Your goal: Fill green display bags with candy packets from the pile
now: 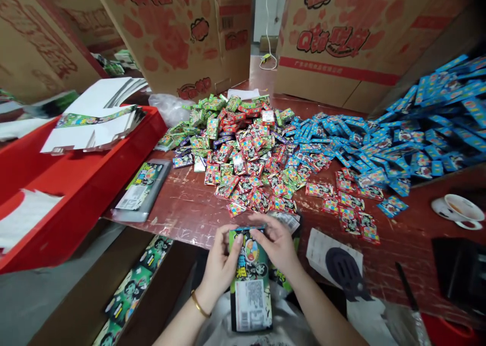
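My left hand (pixel 222 265) grips the left side of a green and black printed candy bag (pixel 252 280), thumb across its front. My right hand (pixel 279 247) closes on the bag's top right corner. The bag stands upright over my lap, its white barcode label toward me. A thin blue edge shows along its top between my hands; what it belongs to I cannot make out. Just beyond my fingers lies a heap of small red candy packets (pixel 260 199), with green packets (pixel 212 105) behind them and many blue packets (pixel 349 138) to the right.
A red tray (pixel 125 163) with flat white cards stands left, beside stacked clear-edged bags (pixel 146 189). Tall cartons (pixel 182 37) line the back. On the right are a white cup (pixel 457 209), a knife (pixel 406 285) and a black object. An open carton (pixel 159 285) with green bags sits below left.
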Demonstrator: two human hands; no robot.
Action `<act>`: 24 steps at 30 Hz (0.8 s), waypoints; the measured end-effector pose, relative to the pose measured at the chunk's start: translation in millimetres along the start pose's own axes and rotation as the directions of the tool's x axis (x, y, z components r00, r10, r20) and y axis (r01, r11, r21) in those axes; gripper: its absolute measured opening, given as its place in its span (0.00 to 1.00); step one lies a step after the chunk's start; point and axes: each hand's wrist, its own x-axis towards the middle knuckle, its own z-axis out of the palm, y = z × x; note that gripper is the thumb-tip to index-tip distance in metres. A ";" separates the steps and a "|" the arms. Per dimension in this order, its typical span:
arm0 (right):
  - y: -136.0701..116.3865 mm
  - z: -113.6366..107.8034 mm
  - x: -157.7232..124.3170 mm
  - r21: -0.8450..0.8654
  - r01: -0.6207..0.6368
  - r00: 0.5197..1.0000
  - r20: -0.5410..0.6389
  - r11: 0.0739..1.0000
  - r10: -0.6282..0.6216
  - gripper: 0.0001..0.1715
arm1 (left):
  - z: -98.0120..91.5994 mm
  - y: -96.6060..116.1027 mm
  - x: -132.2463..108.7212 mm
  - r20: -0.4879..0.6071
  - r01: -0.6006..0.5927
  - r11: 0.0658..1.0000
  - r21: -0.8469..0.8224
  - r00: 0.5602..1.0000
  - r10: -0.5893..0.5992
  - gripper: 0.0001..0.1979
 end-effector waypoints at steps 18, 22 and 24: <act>-15.8 -3.7 0.8 0.045 -0.098 0.993 -0.062 0.994 0.101 0.09 | -4.4 20.2 23.0 0.054 0.049 0.999 -0.008 0.997 -0.048 0.12; -19.8 -13.7 8.7 0.059 -0.240 0.970 -0.027 0.969 0.242 0.10 | 2.4 26.9 25.5 0.034 0.189 0.976 -0.112 0.982 -0.187 0.14; -20.5 -18.5 12.0 0.021 -0.272 0.962 0.004 0.962 0.272 0.11 | 6.3 27.2 23.7 0.044 0.186 0.975 -0.123 0.982 -0.182 0.13</act>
